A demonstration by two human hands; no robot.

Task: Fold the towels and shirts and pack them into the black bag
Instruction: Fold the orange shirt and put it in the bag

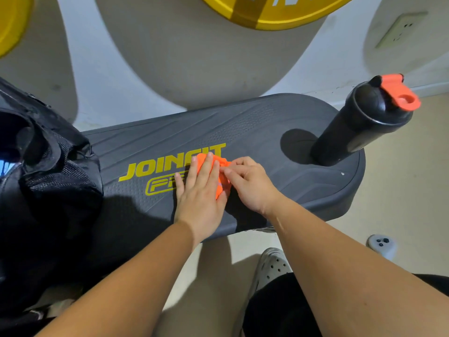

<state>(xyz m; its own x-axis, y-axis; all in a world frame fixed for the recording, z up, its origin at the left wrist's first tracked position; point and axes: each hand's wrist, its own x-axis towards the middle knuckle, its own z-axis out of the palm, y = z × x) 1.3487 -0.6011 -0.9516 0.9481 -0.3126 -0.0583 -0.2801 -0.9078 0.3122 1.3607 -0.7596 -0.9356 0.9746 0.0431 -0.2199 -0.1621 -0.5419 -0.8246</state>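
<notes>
Step platform | orange cloth under flat left hand — right hand pinches its edge

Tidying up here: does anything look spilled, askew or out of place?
Nothing stands out: the shaker bottle stands on the step platform, no spill; the orange cloth lies under the left hand, pinched by the right hand.

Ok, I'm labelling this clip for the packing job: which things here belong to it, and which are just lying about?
In the job:
orange cloth, pressed by the left hand and pinched by the right hand
black bag

Lying about:
shaker bottle, standing on the step platform
white controller, on the floor
</notes>
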